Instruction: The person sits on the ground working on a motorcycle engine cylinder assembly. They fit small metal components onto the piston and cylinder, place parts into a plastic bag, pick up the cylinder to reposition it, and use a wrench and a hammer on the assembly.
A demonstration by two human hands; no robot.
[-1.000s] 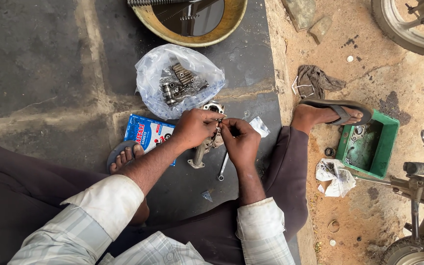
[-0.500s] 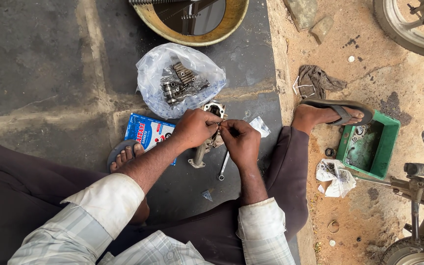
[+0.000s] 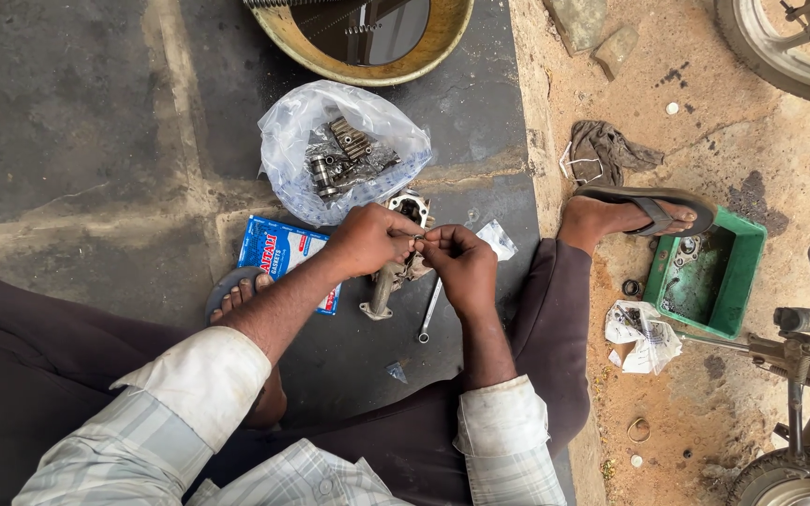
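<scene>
My left hand [image 3: 366, 239] and my right hand [image 3: 461, 267] meet fingertip to fingertip above a grey metal engine part [image 3: 396, 272] that lies on the dark ground. Both pinch something very small between them; I cannot make out what it is. Just below the hands lies a small spanner [image 3: 428, 321]. A clear plastic bag of metal parts [image 3: 344, 150] sits just beyond the hands. A blue packet [image 3: 278, 253] lies under my left forearm.
A yellow-rimmed basin [image 3: 367, 42] stands at the top. A green tray [image 3: 705, 276] sits on the dirt at right beside my sandalled foot [image 3: 630, 215]. A rag [image 3: 607, 150], crumpled paper [image 3: 644, 337] and motorcycle parts [image 3: 808, 356] lie around it.
</scene>
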